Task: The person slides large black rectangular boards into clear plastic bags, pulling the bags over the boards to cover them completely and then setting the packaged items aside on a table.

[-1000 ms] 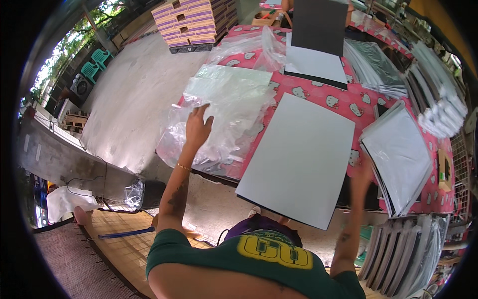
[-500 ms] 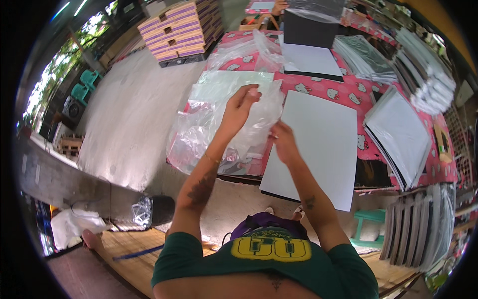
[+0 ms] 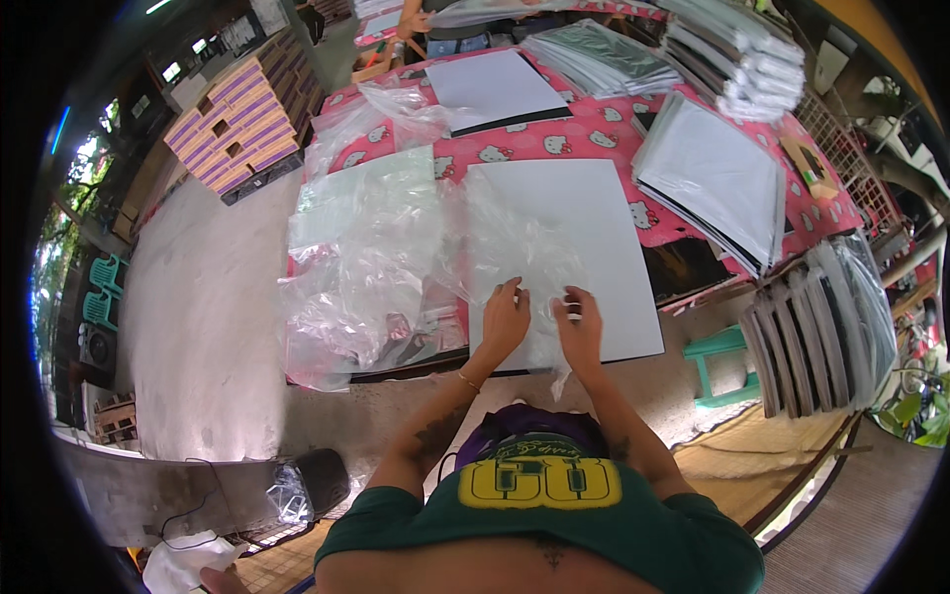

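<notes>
A clear plastic bag [image 3: 529, 243] lies crumpled over a large white board [image 3: 604, 238], which has a dark underside edge and sits at the near edge of the table. My left hand [image 3: 505, 319] is on the bag's near part, its fingers bent and closed on the film. Just to its right, my right hand [image 3: 581, 325] has curled fingers gripping the bag's near edge; the exact pinch is hard to see. A loose end of film hangs past the table edge between my wrists. Left of the board, more clear plastic bags [image 3: 371, 267] are heaped.
A pink patterned cloth [image 3: 594, 129] covers the table. Another white board [image 3: 495, 84] lies at the far side. Bagged boards [image 3: 708, 178] are stacked at right, with wrapped bundles [image 3: 816, 327] beside a green stool [image 3: 722, 361]. Boxes [image 3: 242, 119] stand on a pallet at far left.
Both hands have come down and right, carrying a plastic bag from the heap onto the white board. The view has turned to the right, and the board now sits farther onto the table.
</notes>
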A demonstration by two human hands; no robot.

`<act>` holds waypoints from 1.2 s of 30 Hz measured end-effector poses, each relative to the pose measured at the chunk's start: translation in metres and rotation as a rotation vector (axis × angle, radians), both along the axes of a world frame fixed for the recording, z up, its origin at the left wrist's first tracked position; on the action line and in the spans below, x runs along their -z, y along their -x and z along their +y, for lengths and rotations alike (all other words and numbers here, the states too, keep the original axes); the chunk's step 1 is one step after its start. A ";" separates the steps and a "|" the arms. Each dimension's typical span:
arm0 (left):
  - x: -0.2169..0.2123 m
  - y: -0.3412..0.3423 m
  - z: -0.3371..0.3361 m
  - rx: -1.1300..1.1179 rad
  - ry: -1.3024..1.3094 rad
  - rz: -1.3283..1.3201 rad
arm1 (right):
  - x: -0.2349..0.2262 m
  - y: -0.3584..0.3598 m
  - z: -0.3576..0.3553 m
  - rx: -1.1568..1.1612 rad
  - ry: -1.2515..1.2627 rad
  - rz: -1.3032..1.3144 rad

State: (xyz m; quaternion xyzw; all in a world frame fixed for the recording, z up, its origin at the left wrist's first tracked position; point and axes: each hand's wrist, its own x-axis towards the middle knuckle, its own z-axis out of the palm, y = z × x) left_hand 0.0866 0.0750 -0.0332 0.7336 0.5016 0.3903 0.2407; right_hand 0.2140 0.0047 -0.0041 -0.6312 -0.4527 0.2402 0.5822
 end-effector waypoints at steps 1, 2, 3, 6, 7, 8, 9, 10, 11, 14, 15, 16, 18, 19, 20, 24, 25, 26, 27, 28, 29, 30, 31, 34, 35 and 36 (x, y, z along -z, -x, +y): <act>0.007 -0.005 -0.001 -0.015 -0.007 -0.041 | 0.010 -0.002 0.007 0.015 0.045 -0.161; 0.010 -0.012 -0.001 -0.029 -0.018 -0.082 | 0.023 -0.007 0.018 0.032 0.088 -0.321; 0.012 -0.017 -0.002 -0.050 -0.029 -0.121 | 0.034 -0.014 0.029 0.042 0.132 -0.479; -0.017 -0.033 -0.015 -0.001 0.408 -0.454 | 0.052 -0.054 0.045 -0.081 0.454 -0.404; -0.026 -0.032 -0.019 -0.008 0.494 -0.579 | 0.048 -0.057 0.045 -0.166 0.410 0.008; -0.031 -0.033 -0.024 -0.014 0.582 -0.709 | 0.039 -0.061 0.040 -0.245 0.365 0.417; -0.034 -0.035 -0.028 -0.018 0.669 -0.839 | 0.029 -0.064 0.035 -0.316 0.312 0.826; -0.033 -0.038 -0.030 0.061 0.535 -0.741 | 0.011 -0.059 0.027 -0.410 0.260 1.031; -0.032 -0.040 -0.029 0.134 0.400 -0.641 | -0.006 -0.059 0.017 -0.434 0.243 1.062; -0.035 -0.037 -0.018 0.110 0.216 -0.514 | -0.029 -0.079 -0.005 -0.520 0.143 1.193; -0.038 -0.031 -0.011 0.063 0.189 -0.503 | -0.028 -0.093 -0.009 -0.562 0.051 1.225; -0.046 -0.028 -0.008 -0.027 0.235 -0.511 | -0.026 -0.107 -0.015 -0.598 -0.039 1.257; -0.056 -0.029 -0.012 -0.107 0.374 -0.782 | -0.063 -0.100 -0.022 -0.443 0.041 1.340; -0.076 -0.037 -0.022 -0.066 0.478 -1.010 | -0.067 -0.096 -0.024 -0.437 0.085 1.368; -0.074 -0.038 -0.026 0.037 0.558 -1.137 | -0.070 -0.093 -0.026 -0.430 0.130 1.397; -0.051 0.015 -0.015 0.190 0.562 -1.493 | -0.020 -0.180 -0.022 -0.935 -0.201 1.735; -0.067 0.036 -0.010 0.022 0.528 -1.383 | -0.029 -0.188 -0.028 -0.860 -0.135 1.490; -0.075 0.074 -0.014 -0.166 0.492 -0.896 | -0.066 -0.187 -0.036 -0.800 -0.071 1.245; -0.086 0.105 -0.008 -0.201 0.383 -0.709 | -0.104 -0.185 -0.043 -0.744 -0.019 0.996; -0.109 0.086 -0.003 -0.107 0.119 -0.558 | -0.131 -0.181 -0.042 -0.805 0.077 0.704; -0.137 0.054 -0.001 -0.012 -0.137 -0.397 | -0.145 -0.176 -0.035 -0.932 0.010 0.386; -0.160 0.009 -0.007 0.273 -0.227 -0.141 | -0.156 -0.168 -0.028 -1.044 -0.045 0.065; -0.169 -0.026 -0.015 0.451 -0.156 -0.020 | -0.170 -0.157 -0.024 -1.160 -0.103 -0.262; -0.192 -0.070 -0.021 0.728 0.205 0.053 | -0.170 -0.174 -0.022 -0.742 0.321 -0.908; -0.215 -0.062 -0.016 0.741 0.244 0.053 | -0.159 -0.195 -0.021 -0.494 0.445 -1.123; -0.228 -0.055 -0.012 0.754 0.280 0.048 | -0.151 -0.214 -0.021 -0.366 0.504 -1.092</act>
